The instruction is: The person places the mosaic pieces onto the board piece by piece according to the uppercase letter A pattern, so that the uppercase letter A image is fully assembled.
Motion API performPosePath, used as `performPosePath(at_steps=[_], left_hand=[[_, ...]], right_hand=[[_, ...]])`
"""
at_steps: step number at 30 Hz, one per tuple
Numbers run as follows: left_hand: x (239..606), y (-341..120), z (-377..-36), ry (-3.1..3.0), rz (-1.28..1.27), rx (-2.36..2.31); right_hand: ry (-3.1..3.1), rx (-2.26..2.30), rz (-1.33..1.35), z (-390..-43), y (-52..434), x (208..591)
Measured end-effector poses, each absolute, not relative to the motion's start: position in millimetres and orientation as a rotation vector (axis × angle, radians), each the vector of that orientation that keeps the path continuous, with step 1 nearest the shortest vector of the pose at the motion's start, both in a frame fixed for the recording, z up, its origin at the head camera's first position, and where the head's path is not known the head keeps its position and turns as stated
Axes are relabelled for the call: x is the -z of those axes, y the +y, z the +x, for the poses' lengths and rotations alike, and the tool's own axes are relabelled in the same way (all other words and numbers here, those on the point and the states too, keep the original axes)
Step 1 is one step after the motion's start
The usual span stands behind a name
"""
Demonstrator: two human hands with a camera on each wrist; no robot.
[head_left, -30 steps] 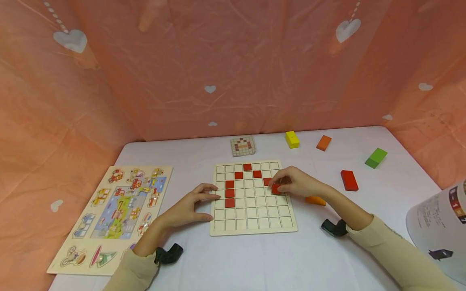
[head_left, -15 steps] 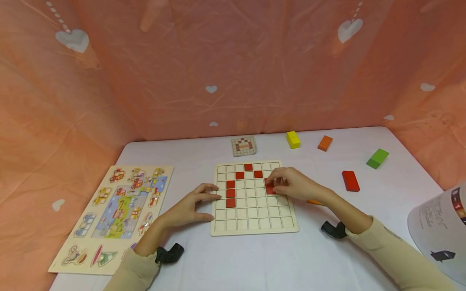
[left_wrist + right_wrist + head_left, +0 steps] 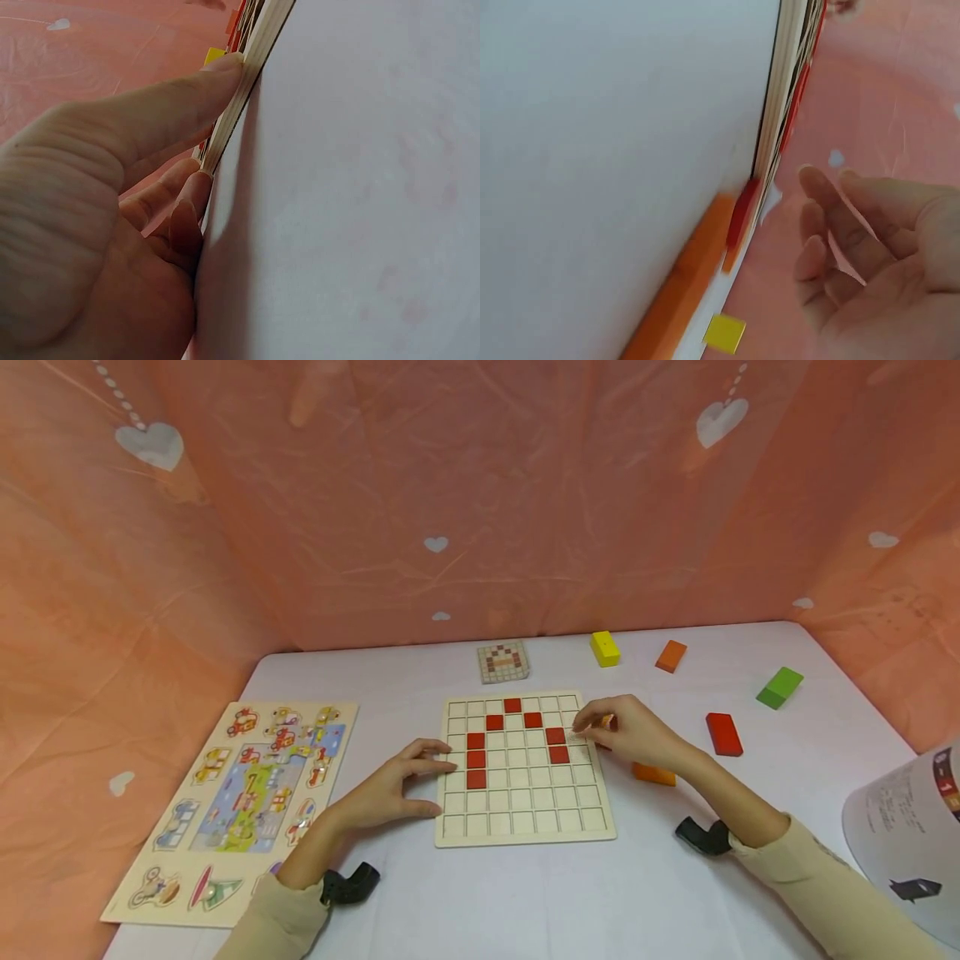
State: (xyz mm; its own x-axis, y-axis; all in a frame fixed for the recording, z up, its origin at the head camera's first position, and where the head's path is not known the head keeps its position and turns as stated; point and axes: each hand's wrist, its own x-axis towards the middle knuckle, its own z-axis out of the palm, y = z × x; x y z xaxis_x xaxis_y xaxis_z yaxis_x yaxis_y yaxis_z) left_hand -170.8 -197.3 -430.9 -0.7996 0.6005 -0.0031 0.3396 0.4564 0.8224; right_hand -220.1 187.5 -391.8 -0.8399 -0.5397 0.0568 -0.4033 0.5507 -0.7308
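Observation:
A wooden grid board [image 3: 525, 821] lies on the white table, with several red tiles [image 3: 532, 720] set in its squares in an arch. My left hand [image 3: 390, 785] rests at the board's left edge; in the left wrist view its thumb and fingertips touch the wooden side. Over the board's right edge hovers my right hand [image 3: 630, 731], fingers loosely bent with nothing between them, as the right wrist view shows. An orange block [image 3: 654, 774] lies under the right wrist. Some orange shows behind the right fingers, mostly hidden by them.
A small pattern card [image 3: 503, 662] lies behind the board. Yellow [image 3: 605, 648], orange [image 3: 671, 656], green [image 3: 780, 687] and red blocks [image 3: 723, 734] are scattered to the right. A vehicle puzzle board [image 3: 180, 785] lies at left, and a white cylindrical container [image 3: 896, 843] stands at right.
My right hand first slid a red tile left into line below another, then let go and moved right, off the tiles. My left hand has stayed at the board's edge.

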Motion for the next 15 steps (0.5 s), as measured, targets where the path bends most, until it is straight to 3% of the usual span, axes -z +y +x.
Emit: performPosePath(at_steps=[15], left_hand=[[430,-197,-171,2.415,0.805,-1.268]], right_hand=[[2.479,1.045,-0.884,-228,215,403]])
